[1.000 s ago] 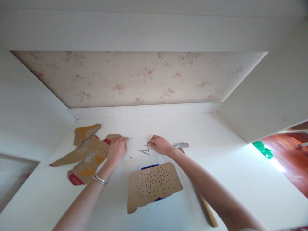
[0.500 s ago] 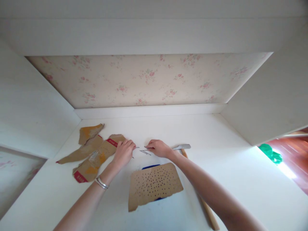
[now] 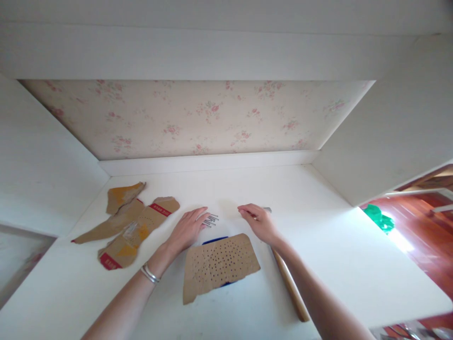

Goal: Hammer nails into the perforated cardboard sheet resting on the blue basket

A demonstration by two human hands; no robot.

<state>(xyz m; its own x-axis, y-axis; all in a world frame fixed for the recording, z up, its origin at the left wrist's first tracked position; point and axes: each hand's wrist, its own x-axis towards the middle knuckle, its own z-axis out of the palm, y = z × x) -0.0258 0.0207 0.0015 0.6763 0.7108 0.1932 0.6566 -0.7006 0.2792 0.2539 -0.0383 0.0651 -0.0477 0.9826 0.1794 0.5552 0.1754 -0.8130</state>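
My left hand point(image 3: 189, 227) rests on the white surface, fingers stretched out beside a small bunch of nails point(image 3: 211, 220). Its fingertips touch or nearly touch them. To the right, my right hand point(image 3: 257, 219) is closed with thumb and fingers pressed together; I cannot make out anything in them. Below the nails lies a cardboard piece point(image 3: 221, 264) full of punched holes, with something blue point(image 3: 215, 240) showing at its upper and lower edges. A hammer point(image 3: 290, 285) with a wooden handle lies partly hidden under my right hand and forearm.
Torn cardboard pieces point(image 3: 123, 226) lie at the left on the white tabletop point(image 3: 339, 264). White panels and a wall with floral paper point(image 3: 212, 118) enclose the back and sides. Beyond the right edge, a green plastic bag point(image 3: 378, 218) is on the reddish floor.
My left hand has moved right and spread beside the nails, which now lie gathered in a bunch. My right hand has moved right, away from the nails, over the hammer's head.
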